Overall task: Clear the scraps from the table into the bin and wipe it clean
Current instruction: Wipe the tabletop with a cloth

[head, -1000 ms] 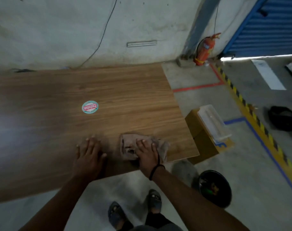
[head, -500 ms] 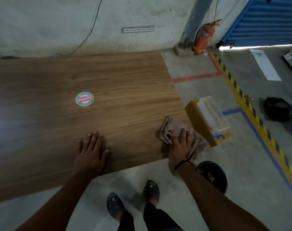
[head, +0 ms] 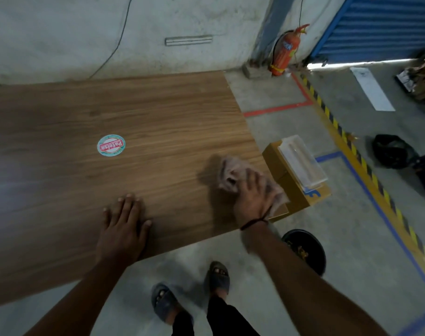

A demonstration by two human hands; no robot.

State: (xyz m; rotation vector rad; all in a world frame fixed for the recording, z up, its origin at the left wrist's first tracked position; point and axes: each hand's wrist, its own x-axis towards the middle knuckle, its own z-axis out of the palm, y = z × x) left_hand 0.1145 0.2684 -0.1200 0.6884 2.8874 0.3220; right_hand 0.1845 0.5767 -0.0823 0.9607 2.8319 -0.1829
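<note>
A wooden table point(head: 158, 122) fills the left and middle of the view. My right hand point(head: 253, 198) presses a crumpled pinkish cloth point(head: 230, 170) flat against the table near its right edge, with part of the cloth hanging past that edge. My left hand point(head: 124, 224) lies flat on the table near the front edge, fingers apart, holding nothing. A round black bin point(head: 306, 251) with scraps inside stands on the floor below the table's front right corner. A round teal and red sticker point(head: 111, 145) is stuck on the tabletop.
A yellow cardboard box point(head: 296, 195) with a clear plastic tray point(head: 301, 161) on top stands right of the table. A red fire extinguisher point(head: 285, 53) leans by the wall. A black bag point(head: 392, 151) lies past the yellow-black floor stripe. My sandalled feet point(head: 194, 294) stand before the table.
My right hand has slid the cloth rightward along the table from near the front edge middle to the right edge, then slightly away from me. My left hand has stayed flat.
</note>
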